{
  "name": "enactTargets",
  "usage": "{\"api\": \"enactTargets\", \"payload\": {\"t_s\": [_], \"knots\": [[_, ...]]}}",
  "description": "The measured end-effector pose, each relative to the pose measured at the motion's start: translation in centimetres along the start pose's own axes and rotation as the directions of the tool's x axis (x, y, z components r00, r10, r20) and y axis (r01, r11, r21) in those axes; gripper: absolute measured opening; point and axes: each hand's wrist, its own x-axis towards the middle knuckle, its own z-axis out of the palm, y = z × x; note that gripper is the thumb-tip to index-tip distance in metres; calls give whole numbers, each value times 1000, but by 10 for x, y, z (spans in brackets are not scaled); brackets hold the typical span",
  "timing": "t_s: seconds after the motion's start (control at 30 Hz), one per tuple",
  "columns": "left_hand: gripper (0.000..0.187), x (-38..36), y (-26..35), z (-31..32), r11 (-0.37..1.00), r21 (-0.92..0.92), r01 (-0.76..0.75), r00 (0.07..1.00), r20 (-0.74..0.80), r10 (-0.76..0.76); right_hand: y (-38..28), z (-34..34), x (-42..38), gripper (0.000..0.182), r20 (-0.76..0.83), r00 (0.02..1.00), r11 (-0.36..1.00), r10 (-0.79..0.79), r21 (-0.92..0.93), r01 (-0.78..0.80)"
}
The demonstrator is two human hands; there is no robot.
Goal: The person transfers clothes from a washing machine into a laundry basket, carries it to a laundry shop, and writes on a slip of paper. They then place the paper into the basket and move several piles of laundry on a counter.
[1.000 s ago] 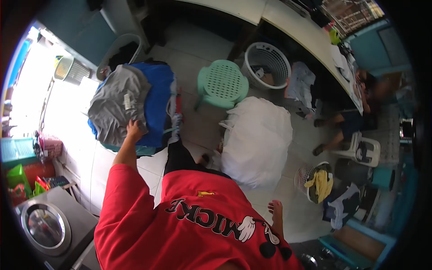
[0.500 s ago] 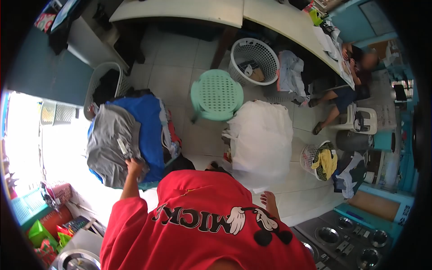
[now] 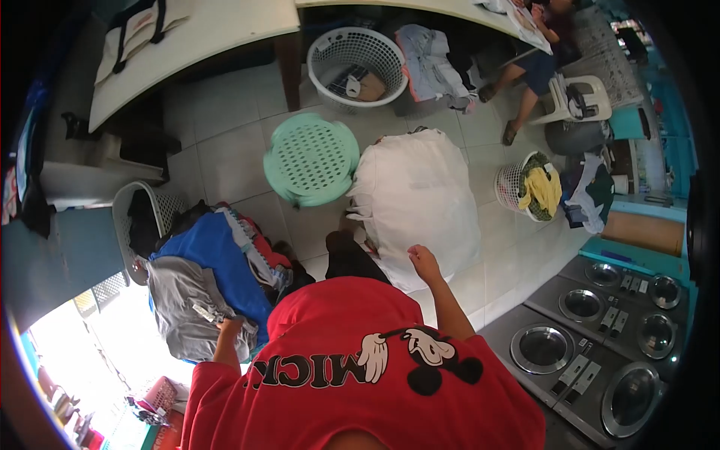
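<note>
My left hand [image 3: 230, 325] is closed at the edge of a grey garment [image 3: 178, 300], close to a small white strip [image 3: 202, 312] on the cloth. That garment lies over a pile beside a blue cloth [image 3: 214, 255]. On the right, my right hand [image 3: 423, 261] is raised in front of a big white bag [image 3: 420, 187], its fingers curled in. Whether they touch the bag or pinch something small is too fine to tell. The bag is bulging and stands on the tiled floor between my feet and the stool.
A green plastic stool [image 3: 312, 159] stands ahead. White laundry baskets [image 3: 357, 66] sit under the table [image 3: 225, 30], at left and at right [image 3: 510, 187]. A seated person [image 3: 534, 79] is at the far right. Machines with round doors [image 3: 544, 346] line my right side.
My view has turned to the right. The right hand has moved forward from beside my body to the white bag, and its fingers have curled. My left hand stays on the grey garment.
</note>
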Motion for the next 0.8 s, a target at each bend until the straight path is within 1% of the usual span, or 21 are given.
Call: {"api": "enactTargets", "payload": {"t_s": [0.03,0.07,0.1,0.13,0.17,0.2,0.23,0.27,0.3,0.37,0.4,0.47,0.53,0.57,0.6,0.63,0.67,0.7,0.73,0.77,0.8], "knots": [[61,27,-19,1,986,145,-78,997,21,76,4,-10,8,17,-11,999,997,-41,-60,40],[58,37,-21,-2,966,228,-119,993,32,115,8,-18,18,17,-19,999,998,-34,-45,33],[55,45,-21,-5,938,308,-160,987,43,154,10,-25,26,18,-54,998,987,-38,-156,29],[46,25,-4,-19,914,401,-66,993,-60,98,12,-34,37,19,-88,995,964,-47,-265,22],[38,4,13,-33,880,473,41,986,-162,41,13,-41,50,19,-100,994,969,-34,-246,8],[34,-11,39,-34,907,420,36,956,-280,91,14,-48,66,22,-107,989,949,-100,-309,63],[30,-44,80,-38,930,368,16,908,-395,141,13,-56,83,24,-107,980,920,-169,-374,117],[27,-91,131,-46,946,322,-18,845,-501,187,8,-60,99,28,-126,971,912,-203,-384,141],[29,-66,136,-47,811,538,-228,823,-338,456,1,-62,116,31,-141,960,902,-242,-397,169],[29,-119,230,-50,847,384,-368,820,-297,490,-10,-58,150,37,-100,946,879,-308,-412,242],[26,-98,236,-39,711,383,-590,634,-325,701,-18,-55,166,37,-92,946,882,-310,-400,250],[26,-109,298,-30,586,311,-749,508,-299,808,-34,-46,197,40,28,935,849,-352,-410,332],[32,-102,345,-19,518,330,-789,450,-262,854,-39,-28,222,41,80,935,836,-345,-426,345],[32,-93,366,-16,517,333,-788,452,-256,854,-41,-20,233,41,122,934,818,-336,-454,354],[37,-82,388,-12,499,341,-797,450,-216,867,-39,-11,242,41,119,935,818,-334,-456,350],[43,-73,407,-7,478,347,-807,444,-179,878,-37,-2,250,41,159,941,802,-298,-492,338],[43,-67,425,-2,470,345,-812,434,-182,882,-35,6,257,40,195,945,782,-263,-531,327],[48,-61,446,2,503,392,-770,473,-178,863,-31,13,265,40,217,944,783,-249,-529,328],[52,-54,462,2,533,440,-723,515,-171,840,-28,21,274,39,202,948,752,-247,-577,318],[67,-41,474,2,516,486,-705,498,-177,849,-29,25,280,40,209,947,739,-242,-593,320],[67,-28,484,4,511,486,-709,493,-177,852,-28,27,289,40,219,946,724,-239,-609,324]]}}
